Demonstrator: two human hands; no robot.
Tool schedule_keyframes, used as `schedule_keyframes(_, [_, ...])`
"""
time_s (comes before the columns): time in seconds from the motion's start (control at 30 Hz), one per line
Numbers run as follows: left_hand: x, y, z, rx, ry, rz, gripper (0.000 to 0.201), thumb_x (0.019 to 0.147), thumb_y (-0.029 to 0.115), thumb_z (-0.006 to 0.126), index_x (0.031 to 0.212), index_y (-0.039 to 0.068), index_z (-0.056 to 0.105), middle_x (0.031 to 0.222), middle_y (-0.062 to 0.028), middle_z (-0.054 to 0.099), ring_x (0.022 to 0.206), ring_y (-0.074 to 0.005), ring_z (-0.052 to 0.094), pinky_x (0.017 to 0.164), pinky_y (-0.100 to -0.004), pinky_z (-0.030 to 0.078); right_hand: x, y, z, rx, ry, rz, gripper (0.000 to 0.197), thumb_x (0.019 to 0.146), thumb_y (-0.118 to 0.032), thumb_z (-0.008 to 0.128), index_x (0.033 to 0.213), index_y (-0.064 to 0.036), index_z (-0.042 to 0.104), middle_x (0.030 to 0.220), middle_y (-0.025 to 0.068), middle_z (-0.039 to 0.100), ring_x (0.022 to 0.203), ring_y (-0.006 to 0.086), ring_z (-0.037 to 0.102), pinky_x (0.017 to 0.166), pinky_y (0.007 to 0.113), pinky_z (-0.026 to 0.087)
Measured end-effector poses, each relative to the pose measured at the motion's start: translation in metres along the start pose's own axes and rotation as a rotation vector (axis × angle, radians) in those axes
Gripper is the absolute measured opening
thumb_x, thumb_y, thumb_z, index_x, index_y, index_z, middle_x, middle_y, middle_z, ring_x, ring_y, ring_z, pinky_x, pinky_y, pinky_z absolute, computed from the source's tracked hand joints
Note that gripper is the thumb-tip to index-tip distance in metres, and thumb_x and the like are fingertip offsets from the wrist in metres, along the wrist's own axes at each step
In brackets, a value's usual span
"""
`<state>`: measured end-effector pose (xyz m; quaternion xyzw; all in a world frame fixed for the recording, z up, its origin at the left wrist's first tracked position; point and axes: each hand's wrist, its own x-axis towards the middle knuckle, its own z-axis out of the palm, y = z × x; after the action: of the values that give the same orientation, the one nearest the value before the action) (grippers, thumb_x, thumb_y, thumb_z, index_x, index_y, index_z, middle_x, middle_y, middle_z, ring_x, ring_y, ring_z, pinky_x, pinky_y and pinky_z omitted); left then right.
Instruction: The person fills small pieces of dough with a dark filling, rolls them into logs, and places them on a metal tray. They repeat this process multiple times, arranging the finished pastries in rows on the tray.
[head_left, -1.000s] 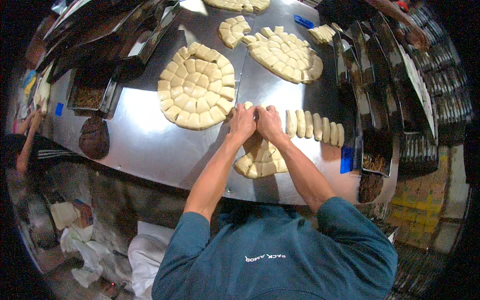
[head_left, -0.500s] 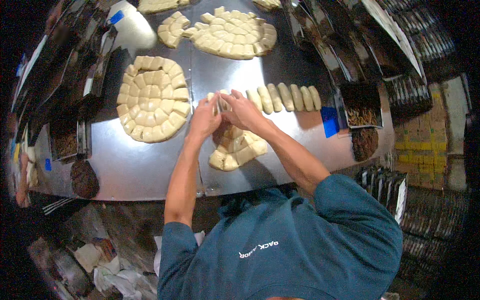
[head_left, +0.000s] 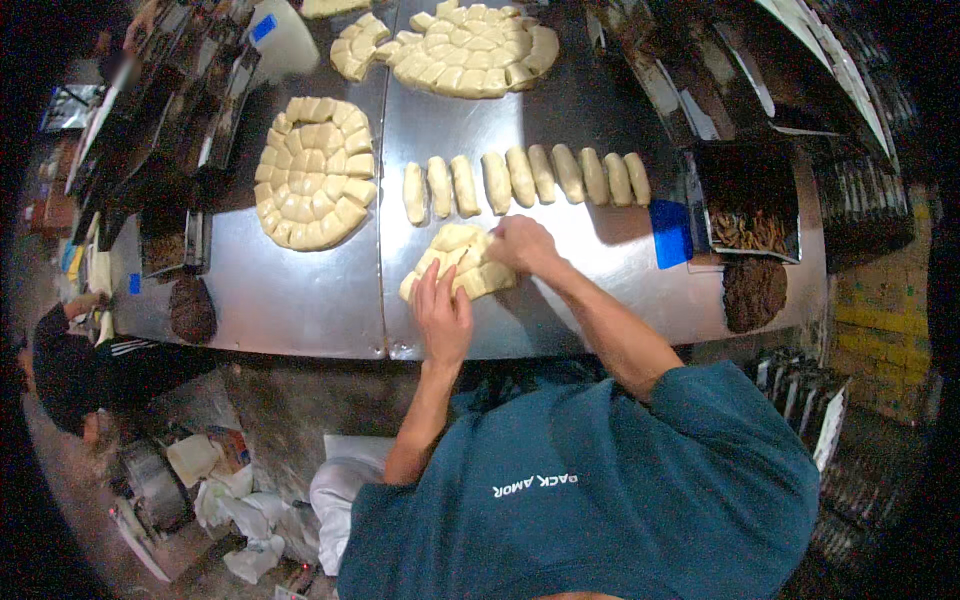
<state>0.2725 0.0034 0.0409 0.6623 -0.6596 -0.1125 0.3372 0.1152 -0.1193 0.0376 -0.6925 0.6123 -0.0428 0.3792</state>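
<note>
A small slab of pale dough [head_left: 458, 240], scored into pieces, lies on the metal table just in front of me. My left hand [head_left: 443, 312] rests on its near side with the fingers stretched out over the dough. At the slab's right edge my right hand [head_left: 525, 243] is closed, its curled fingers pinching the dough; the fingertips are partly hidden. Just beyond both hands, several finger-shaped dough rolls [head_left: 521, 176] stand side by side in a row, the left ones set a little apart from the others.
A large scored dough round [head_left: 315, 175] lies to the left, another [head_left: 475, 50] at the far side. Dark trays [head_left: 750, 205] with brown filling stand at both sides, dark brown lumps [head_left: 755, 295] near them. A blue patch [head_left: 672, 234] lies right. Another person [head_left: 75, 350] is at far left.
Both hands have come back from the row toward me onto the dough slab. Separate rolls now show at the row's left end, where my hands were. The view has shifted slightly.
</note>
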Motion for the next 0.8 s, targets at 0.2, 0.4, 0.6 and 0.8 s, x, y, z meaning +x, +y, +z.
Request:
schedule_keyframes(0.2, [0.003,0.021,0.048,0.308,0.063,0.031,0.056,0.091,0.022,0.049,0.138,-0.005,0.034,0.145,-0.0223,0.032,0.138,-0.035,0.026,0.11,-0.0598,0.01,0.004,0.008,0.023,0.641,0.066,-0.13,0.021,0.073,-0.017,0.066,0.083,-0.0013,0.058,0.077,0.0173,0.061,0.07,0.0309,0.063,0.066,0.041,0.051])
schedule_keyframes(0.4, [0.005,0.019,0.07,0.54,-0.162,0.049,0.058,0.093,0.026,0.047,0.14,-0.005,0.031,0.147,-0.0231,0.029,0.14,-0.0339,0.022,0.109,-0.063,0.007,-0.025,0.119,-0.035,1.815,0.146,0.046,0.022,0.081,-0.009,0.065,0.097,0.0022,0.058,0.09,0.0091,0.062,0.082,0.0194,0.062,0.071,0.033,0.053])
schedule_keyframes(0.6, [0.019,0.077,0.07,0.05,-0.373,-0.075,0.06,0.094,0.026,0.05,0.141,-0.005,0.03,0.145,-0.0256,0.03,0.138,-0.033,0.026,0.112,-0.0495,0.016,-0.131,0.169,-0.144,0.853,0.396,-0.205,0.035,0.084,-0.011,0.063,0.115,0.0024,0.053,0.1,0.0125,0.064,0.088,0.0222,0.066,0.078,0.031,0.053])
schedule_keyframes(0.8, [-0.001,0.173,0.093,-1.438,-0.47,-0.349,0.04,0.097,0.012,0.048,0.134,-0.001,0.045,0.119,-0.0116,0.058,0.101,-0.0157,0.06,0.085,-0.031,0.052,-0.181,0.1,-0.105,0.353,0.531,-0.45,0.027,0.083,-0.008,0.065,0.109,-0.0059,0.063,0.104,0.0133,0.063,0.09,0.0202,0.065,0.075,0.029,0.053])
